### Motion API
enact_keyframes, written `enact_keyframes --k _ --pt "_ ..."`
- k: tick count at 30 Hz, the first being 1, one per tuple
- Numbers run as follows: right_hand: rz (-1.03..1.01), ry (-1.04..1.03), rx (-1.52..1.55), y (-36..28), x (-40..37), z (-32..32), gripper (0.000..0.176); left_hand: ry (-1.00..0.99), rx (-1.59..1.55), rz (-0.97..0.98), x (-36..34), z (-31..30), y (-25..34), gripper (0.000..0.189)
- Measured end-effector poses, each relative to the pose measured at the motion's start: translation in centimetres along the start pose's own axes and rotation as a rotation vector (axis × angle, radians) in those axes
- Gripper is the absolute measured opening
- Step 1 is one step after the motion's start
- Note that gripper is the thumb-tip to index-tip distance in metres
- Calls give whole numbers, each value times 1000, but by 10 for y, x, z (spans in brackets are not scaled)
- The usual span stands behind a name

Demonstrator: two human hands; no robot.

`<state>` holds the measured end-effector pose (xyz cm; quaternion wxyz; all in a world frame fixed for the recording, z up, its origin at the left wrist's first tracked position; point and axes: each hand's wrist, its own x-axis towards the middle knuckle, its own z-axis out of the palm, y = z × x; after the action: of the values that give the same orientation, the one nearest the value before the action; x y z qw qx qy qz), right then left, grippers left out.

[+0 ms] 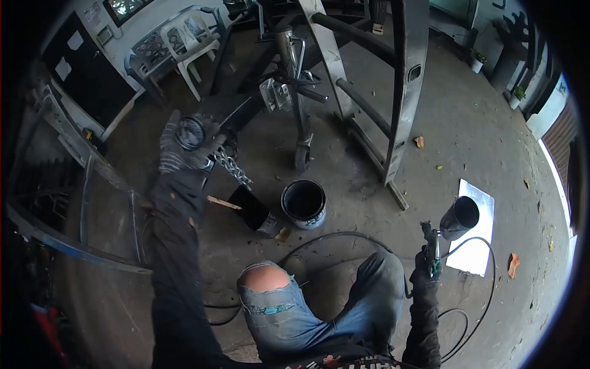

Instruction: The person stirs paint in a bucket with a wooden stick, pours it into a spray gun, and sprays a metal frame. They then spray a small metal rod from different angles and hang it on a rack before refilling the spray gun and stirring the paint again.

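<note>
My left hand, in a grey striped glove, is closed around a round black lid beside the dark trailer drawbar. A metal chain hangs just below the fingers. On the right, my gloved right hand grips a spray gun with its hose attached. An open black cup appears joined to the gun, above a white sheet on the floor. The join is hard to make out.
An open paint can stands before my knees, next to a tilted dark container with a wooden stick. The hose loops across the floor. A metal frame stands ahead; another frame is at left.
</note>
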<state>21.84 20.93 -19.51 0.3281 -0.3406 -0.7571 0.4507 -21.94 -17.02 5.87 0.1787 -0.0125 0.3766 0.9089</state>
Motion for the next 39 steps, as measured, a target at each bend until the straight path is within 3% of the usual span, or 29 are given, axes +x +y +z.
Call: enact_keyframes --k 2,4,7,10,11,13,17,20,26,28,30,32,33,34,35,37,38,39 --pt "196 -79 108 23 -5 -21 27 91 59 50 30 -49 5 48" --pt "203 -58 206 29 2 -15 20 328 565 206 119 -133 52 44" --pt "207 -114 82 15 14 -7 17 373 1382 896 111 -113 20 46" --pt "139 -168 97 8 18 2 18 440 1815 924 108 -103 2 50" --pt "128 -160 107 3 18 6 18 300 1642 874 132 -127 2 55" --pt "155 -127 165 5 14 12 18 227 1975 911 154 -147 11 62" --pt "226 -113 82 -1 14 11 14 118 1981 767 182 -180 2 72" --pt "232 -172 10 5 17 7 13 135 1887 635 155 -144 -15 73" --pt "174 -259 106 18 10 16 20 205 1979 648 171 -155 -12 67" --pt "161 -294 32 25 10 15 26 109 2192 942 148 -146 -3 60" --pt "170 -268 84 35 3 24 27 -211 2561 1553 74 -89 -14 51" --pt "115 -350 24 15 6 27 30 138 1423 823 78 -88 -52 36" --pt "84 -370 -61 12 12 33 31 77 1638 1078 34 -65 -75 26" --pt "59 -382 -151 15 15 37 32 74 1668 769 -14 -41 -95 26" --pt "-52 -354 -195 20 18 44 31 -180 1563 560 -44 -41 -116 24" --pt "-60 -404 -244 20 25 60 27 -555 1415 121 -91 -64 -160 20" --pt "-69 -429 -271 20 31 67 26 -667 1488 111 -101 -89 -185 21" --pt "-68 -421 -327 27 34 75 24 -644 1414 -41 -110 -118 -209 24"
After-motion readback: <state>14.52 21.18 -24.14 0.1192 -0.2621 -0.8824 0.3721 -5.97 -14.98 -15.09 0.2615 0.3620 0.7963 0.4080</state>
